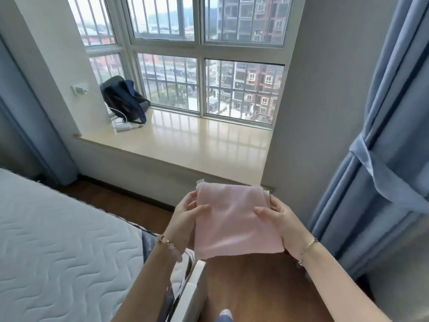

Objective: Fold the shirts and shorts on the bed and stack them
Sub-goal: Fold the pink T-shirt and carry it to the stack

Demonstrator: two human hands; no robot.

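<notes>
Bed (58, 240) fills lower left. Its quilted mattress edge runs diagonally down to a corner just beside the left forearm. A strip of wooden floor (243, 287) lies open between the bed and the blue curtain (383, 159) on the right; the curtain is tied back and hangs near the right arm. Window sill (197, 145) front edge crosses just beyond the hands, at the far end of the floor strip. The sill's right half is bare and glossy. At its left end are a dark backpack (124, 98) and a white charger (123, 126), its cable running toward the wall socket (79, 89). Barred window (209, 54) behind. Second blue curtain (30, 126) at far left.

Pink folded garment (234, 224): held in the air over the floor, off the bed, right of the mattress corner. It is folded into a rough rectangle, flat, with few wrinkles and a slightly uneven lower edge. Small white tag (200, 181) pokes out at the top left corner. Shirt or shorts, cannot tell.

Left hand (185, 212) grips the garment's left edge, thumb on top. Right hand (278, 219) grips the right edge, thumb on top, fingers underneath out of view. Beaded bracelet (166, 241) on the left wrist, chain bracelet (307, 245) on the right.
</notes>
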